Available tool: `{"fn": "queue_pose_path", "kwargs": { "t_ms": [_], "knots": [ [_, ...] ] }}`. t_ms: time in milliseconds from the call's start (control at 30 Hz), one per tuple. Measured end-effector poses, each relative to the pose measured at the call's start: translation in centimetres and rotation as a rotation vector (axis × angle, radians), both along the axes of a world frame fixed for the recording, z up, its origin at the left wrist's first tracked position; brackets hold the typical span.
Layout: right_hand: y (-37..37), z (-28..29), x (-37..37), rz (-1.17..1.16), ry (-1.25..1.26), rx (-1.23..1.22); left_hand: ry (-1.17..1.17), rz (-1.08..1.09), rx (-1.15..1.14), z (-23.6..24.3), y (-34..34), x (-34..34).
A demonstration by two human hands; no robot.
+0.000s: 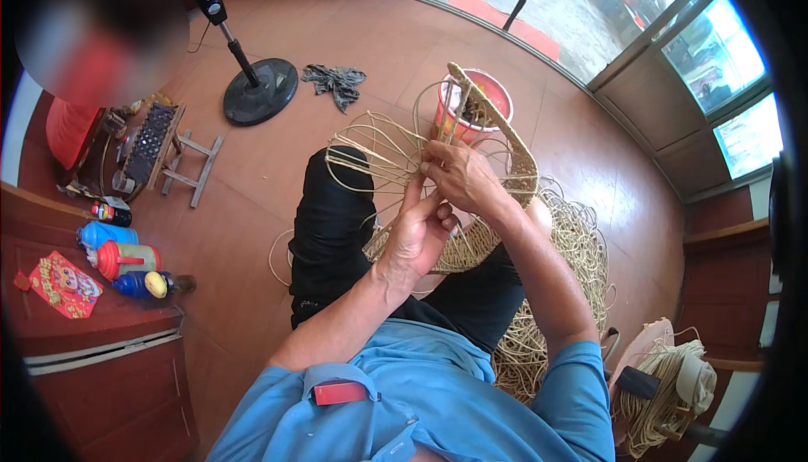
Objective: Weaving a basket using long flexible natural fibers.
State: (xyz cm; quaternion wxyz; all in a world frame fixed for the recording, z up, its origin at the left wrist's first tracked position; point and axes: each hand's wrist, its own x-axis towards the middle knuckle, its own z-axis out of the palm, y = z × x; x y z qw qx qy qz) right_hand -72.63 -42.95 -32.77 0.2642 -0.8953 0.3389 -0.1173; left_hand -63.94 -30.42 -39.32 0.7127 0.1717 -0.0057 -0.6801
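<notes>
A partly woven straw-coloured basket (523,163) lies tilted over my lap, its frame rods showing between the woven band at the right and the woven part lower down. My right hand (461,174) reaches in from the right, its fingers closed on the straw cord at the middle of the piece. Just below it, my left hand (419,231) has thumb and index finger pinched at the same strands, with the palm turned up. Thin loops of straw cord (370,152) fan out leftward from the fingers, over my knee. The exact spot gripped is hidden behind the fingers.
A big heap of cord (581,252) lies by my right leg; another coil (661,386) hangs on a stand. Beyond the basket is a red bucket (497,83). A fan base (261,92), dark cloth (337,82) and small wooden stool (194,167) are ahead left, bottles (126,260) on a cabinet.
</notes>
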Motion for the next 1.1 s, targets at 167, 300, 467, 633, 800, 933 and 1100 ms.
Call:
{"fn": "queue_pose_path", "kwargs": {
  "t_ms": [167,300,467,633,800,933,1100],
  "knots": [
    [0.3,0.1,0.1,-0.105,-0.006,0.029,0.069,0.032,-0.062,-1.7,-2.0,0.1],
    [0.5,-0.1,-0.2,-0.038,-0.074,-0.007,0.030,0.012,-0.066,-3.1,-3.0,0.1],
    [1.1,-0.7,0.3,-0.178,-0.096,0.007,0.058,0.005,-0.072,-3.6,-3.3,-0.3],
    [1.1,-0.5,0.1,-0.170,-0.123,0.005,0.004,0.062,0.175,-2.4,-3.1,-0.8],
    [1.3,-0.6,-0.2,-0.142,-0.129,-0.012,-0.028,0.000,0.169,-0.4,-1.4,-0.1],
    [0.8,-0.7,0.0,-0.153,-0.091,0.027,-0.101,0.083,0.262,1.2,-1.0,-0.9],
    [0.6,-0.5,0.2,-0.162,-0.077,0.044,-0.100,0.116,0.298,1.9,-1.6,-0.8]
  ]
}}
